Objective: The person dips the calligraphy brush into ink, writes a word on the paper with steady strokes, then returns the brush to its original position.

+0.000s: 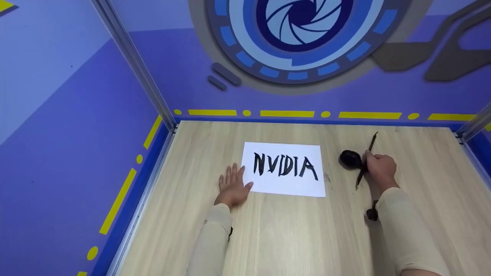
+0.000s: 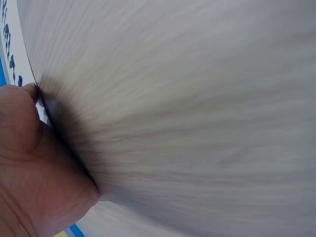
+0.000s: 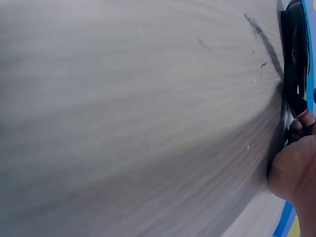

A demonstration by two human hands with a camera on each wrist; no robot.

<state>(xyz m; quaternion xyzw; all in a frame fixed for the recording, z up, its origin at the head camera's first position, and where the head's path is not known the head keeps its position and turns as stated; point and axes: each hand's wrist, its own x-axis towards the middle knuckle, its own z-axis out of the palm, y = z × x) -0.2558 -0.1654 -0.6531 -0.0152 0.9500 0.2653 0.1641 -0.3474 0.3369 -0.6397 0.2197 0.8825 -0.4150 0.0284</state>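
In the head view a white sheet of paper (image 1: 284, 189) lies on the table, with large black brushed letters reading NVIDIA. My left hand (image 1: 234, 190) rests at its left edge, fingers straight and spread, the thumb reaching the lower left corner. To the right of the sheet, my right hand (image 1: 381, 166) grips a dark writing brush (image 1: 373, 142) by the handle. The brush's dark tip points down towards me. Just left of that hand is a round black ink dish (image 1: 349, 158). The right wrist view shows the dish (image 3: 295, 44) edge-on, close beyond the fingers.
The pale wooden table (image 1: 291, 234) is bounded by blue printed panels at the left and back. Dark smears (image 1: 327, 177) mark the wood between paper and dish. A small black object (image 1: 371, 214) shows beside my right sleeve.
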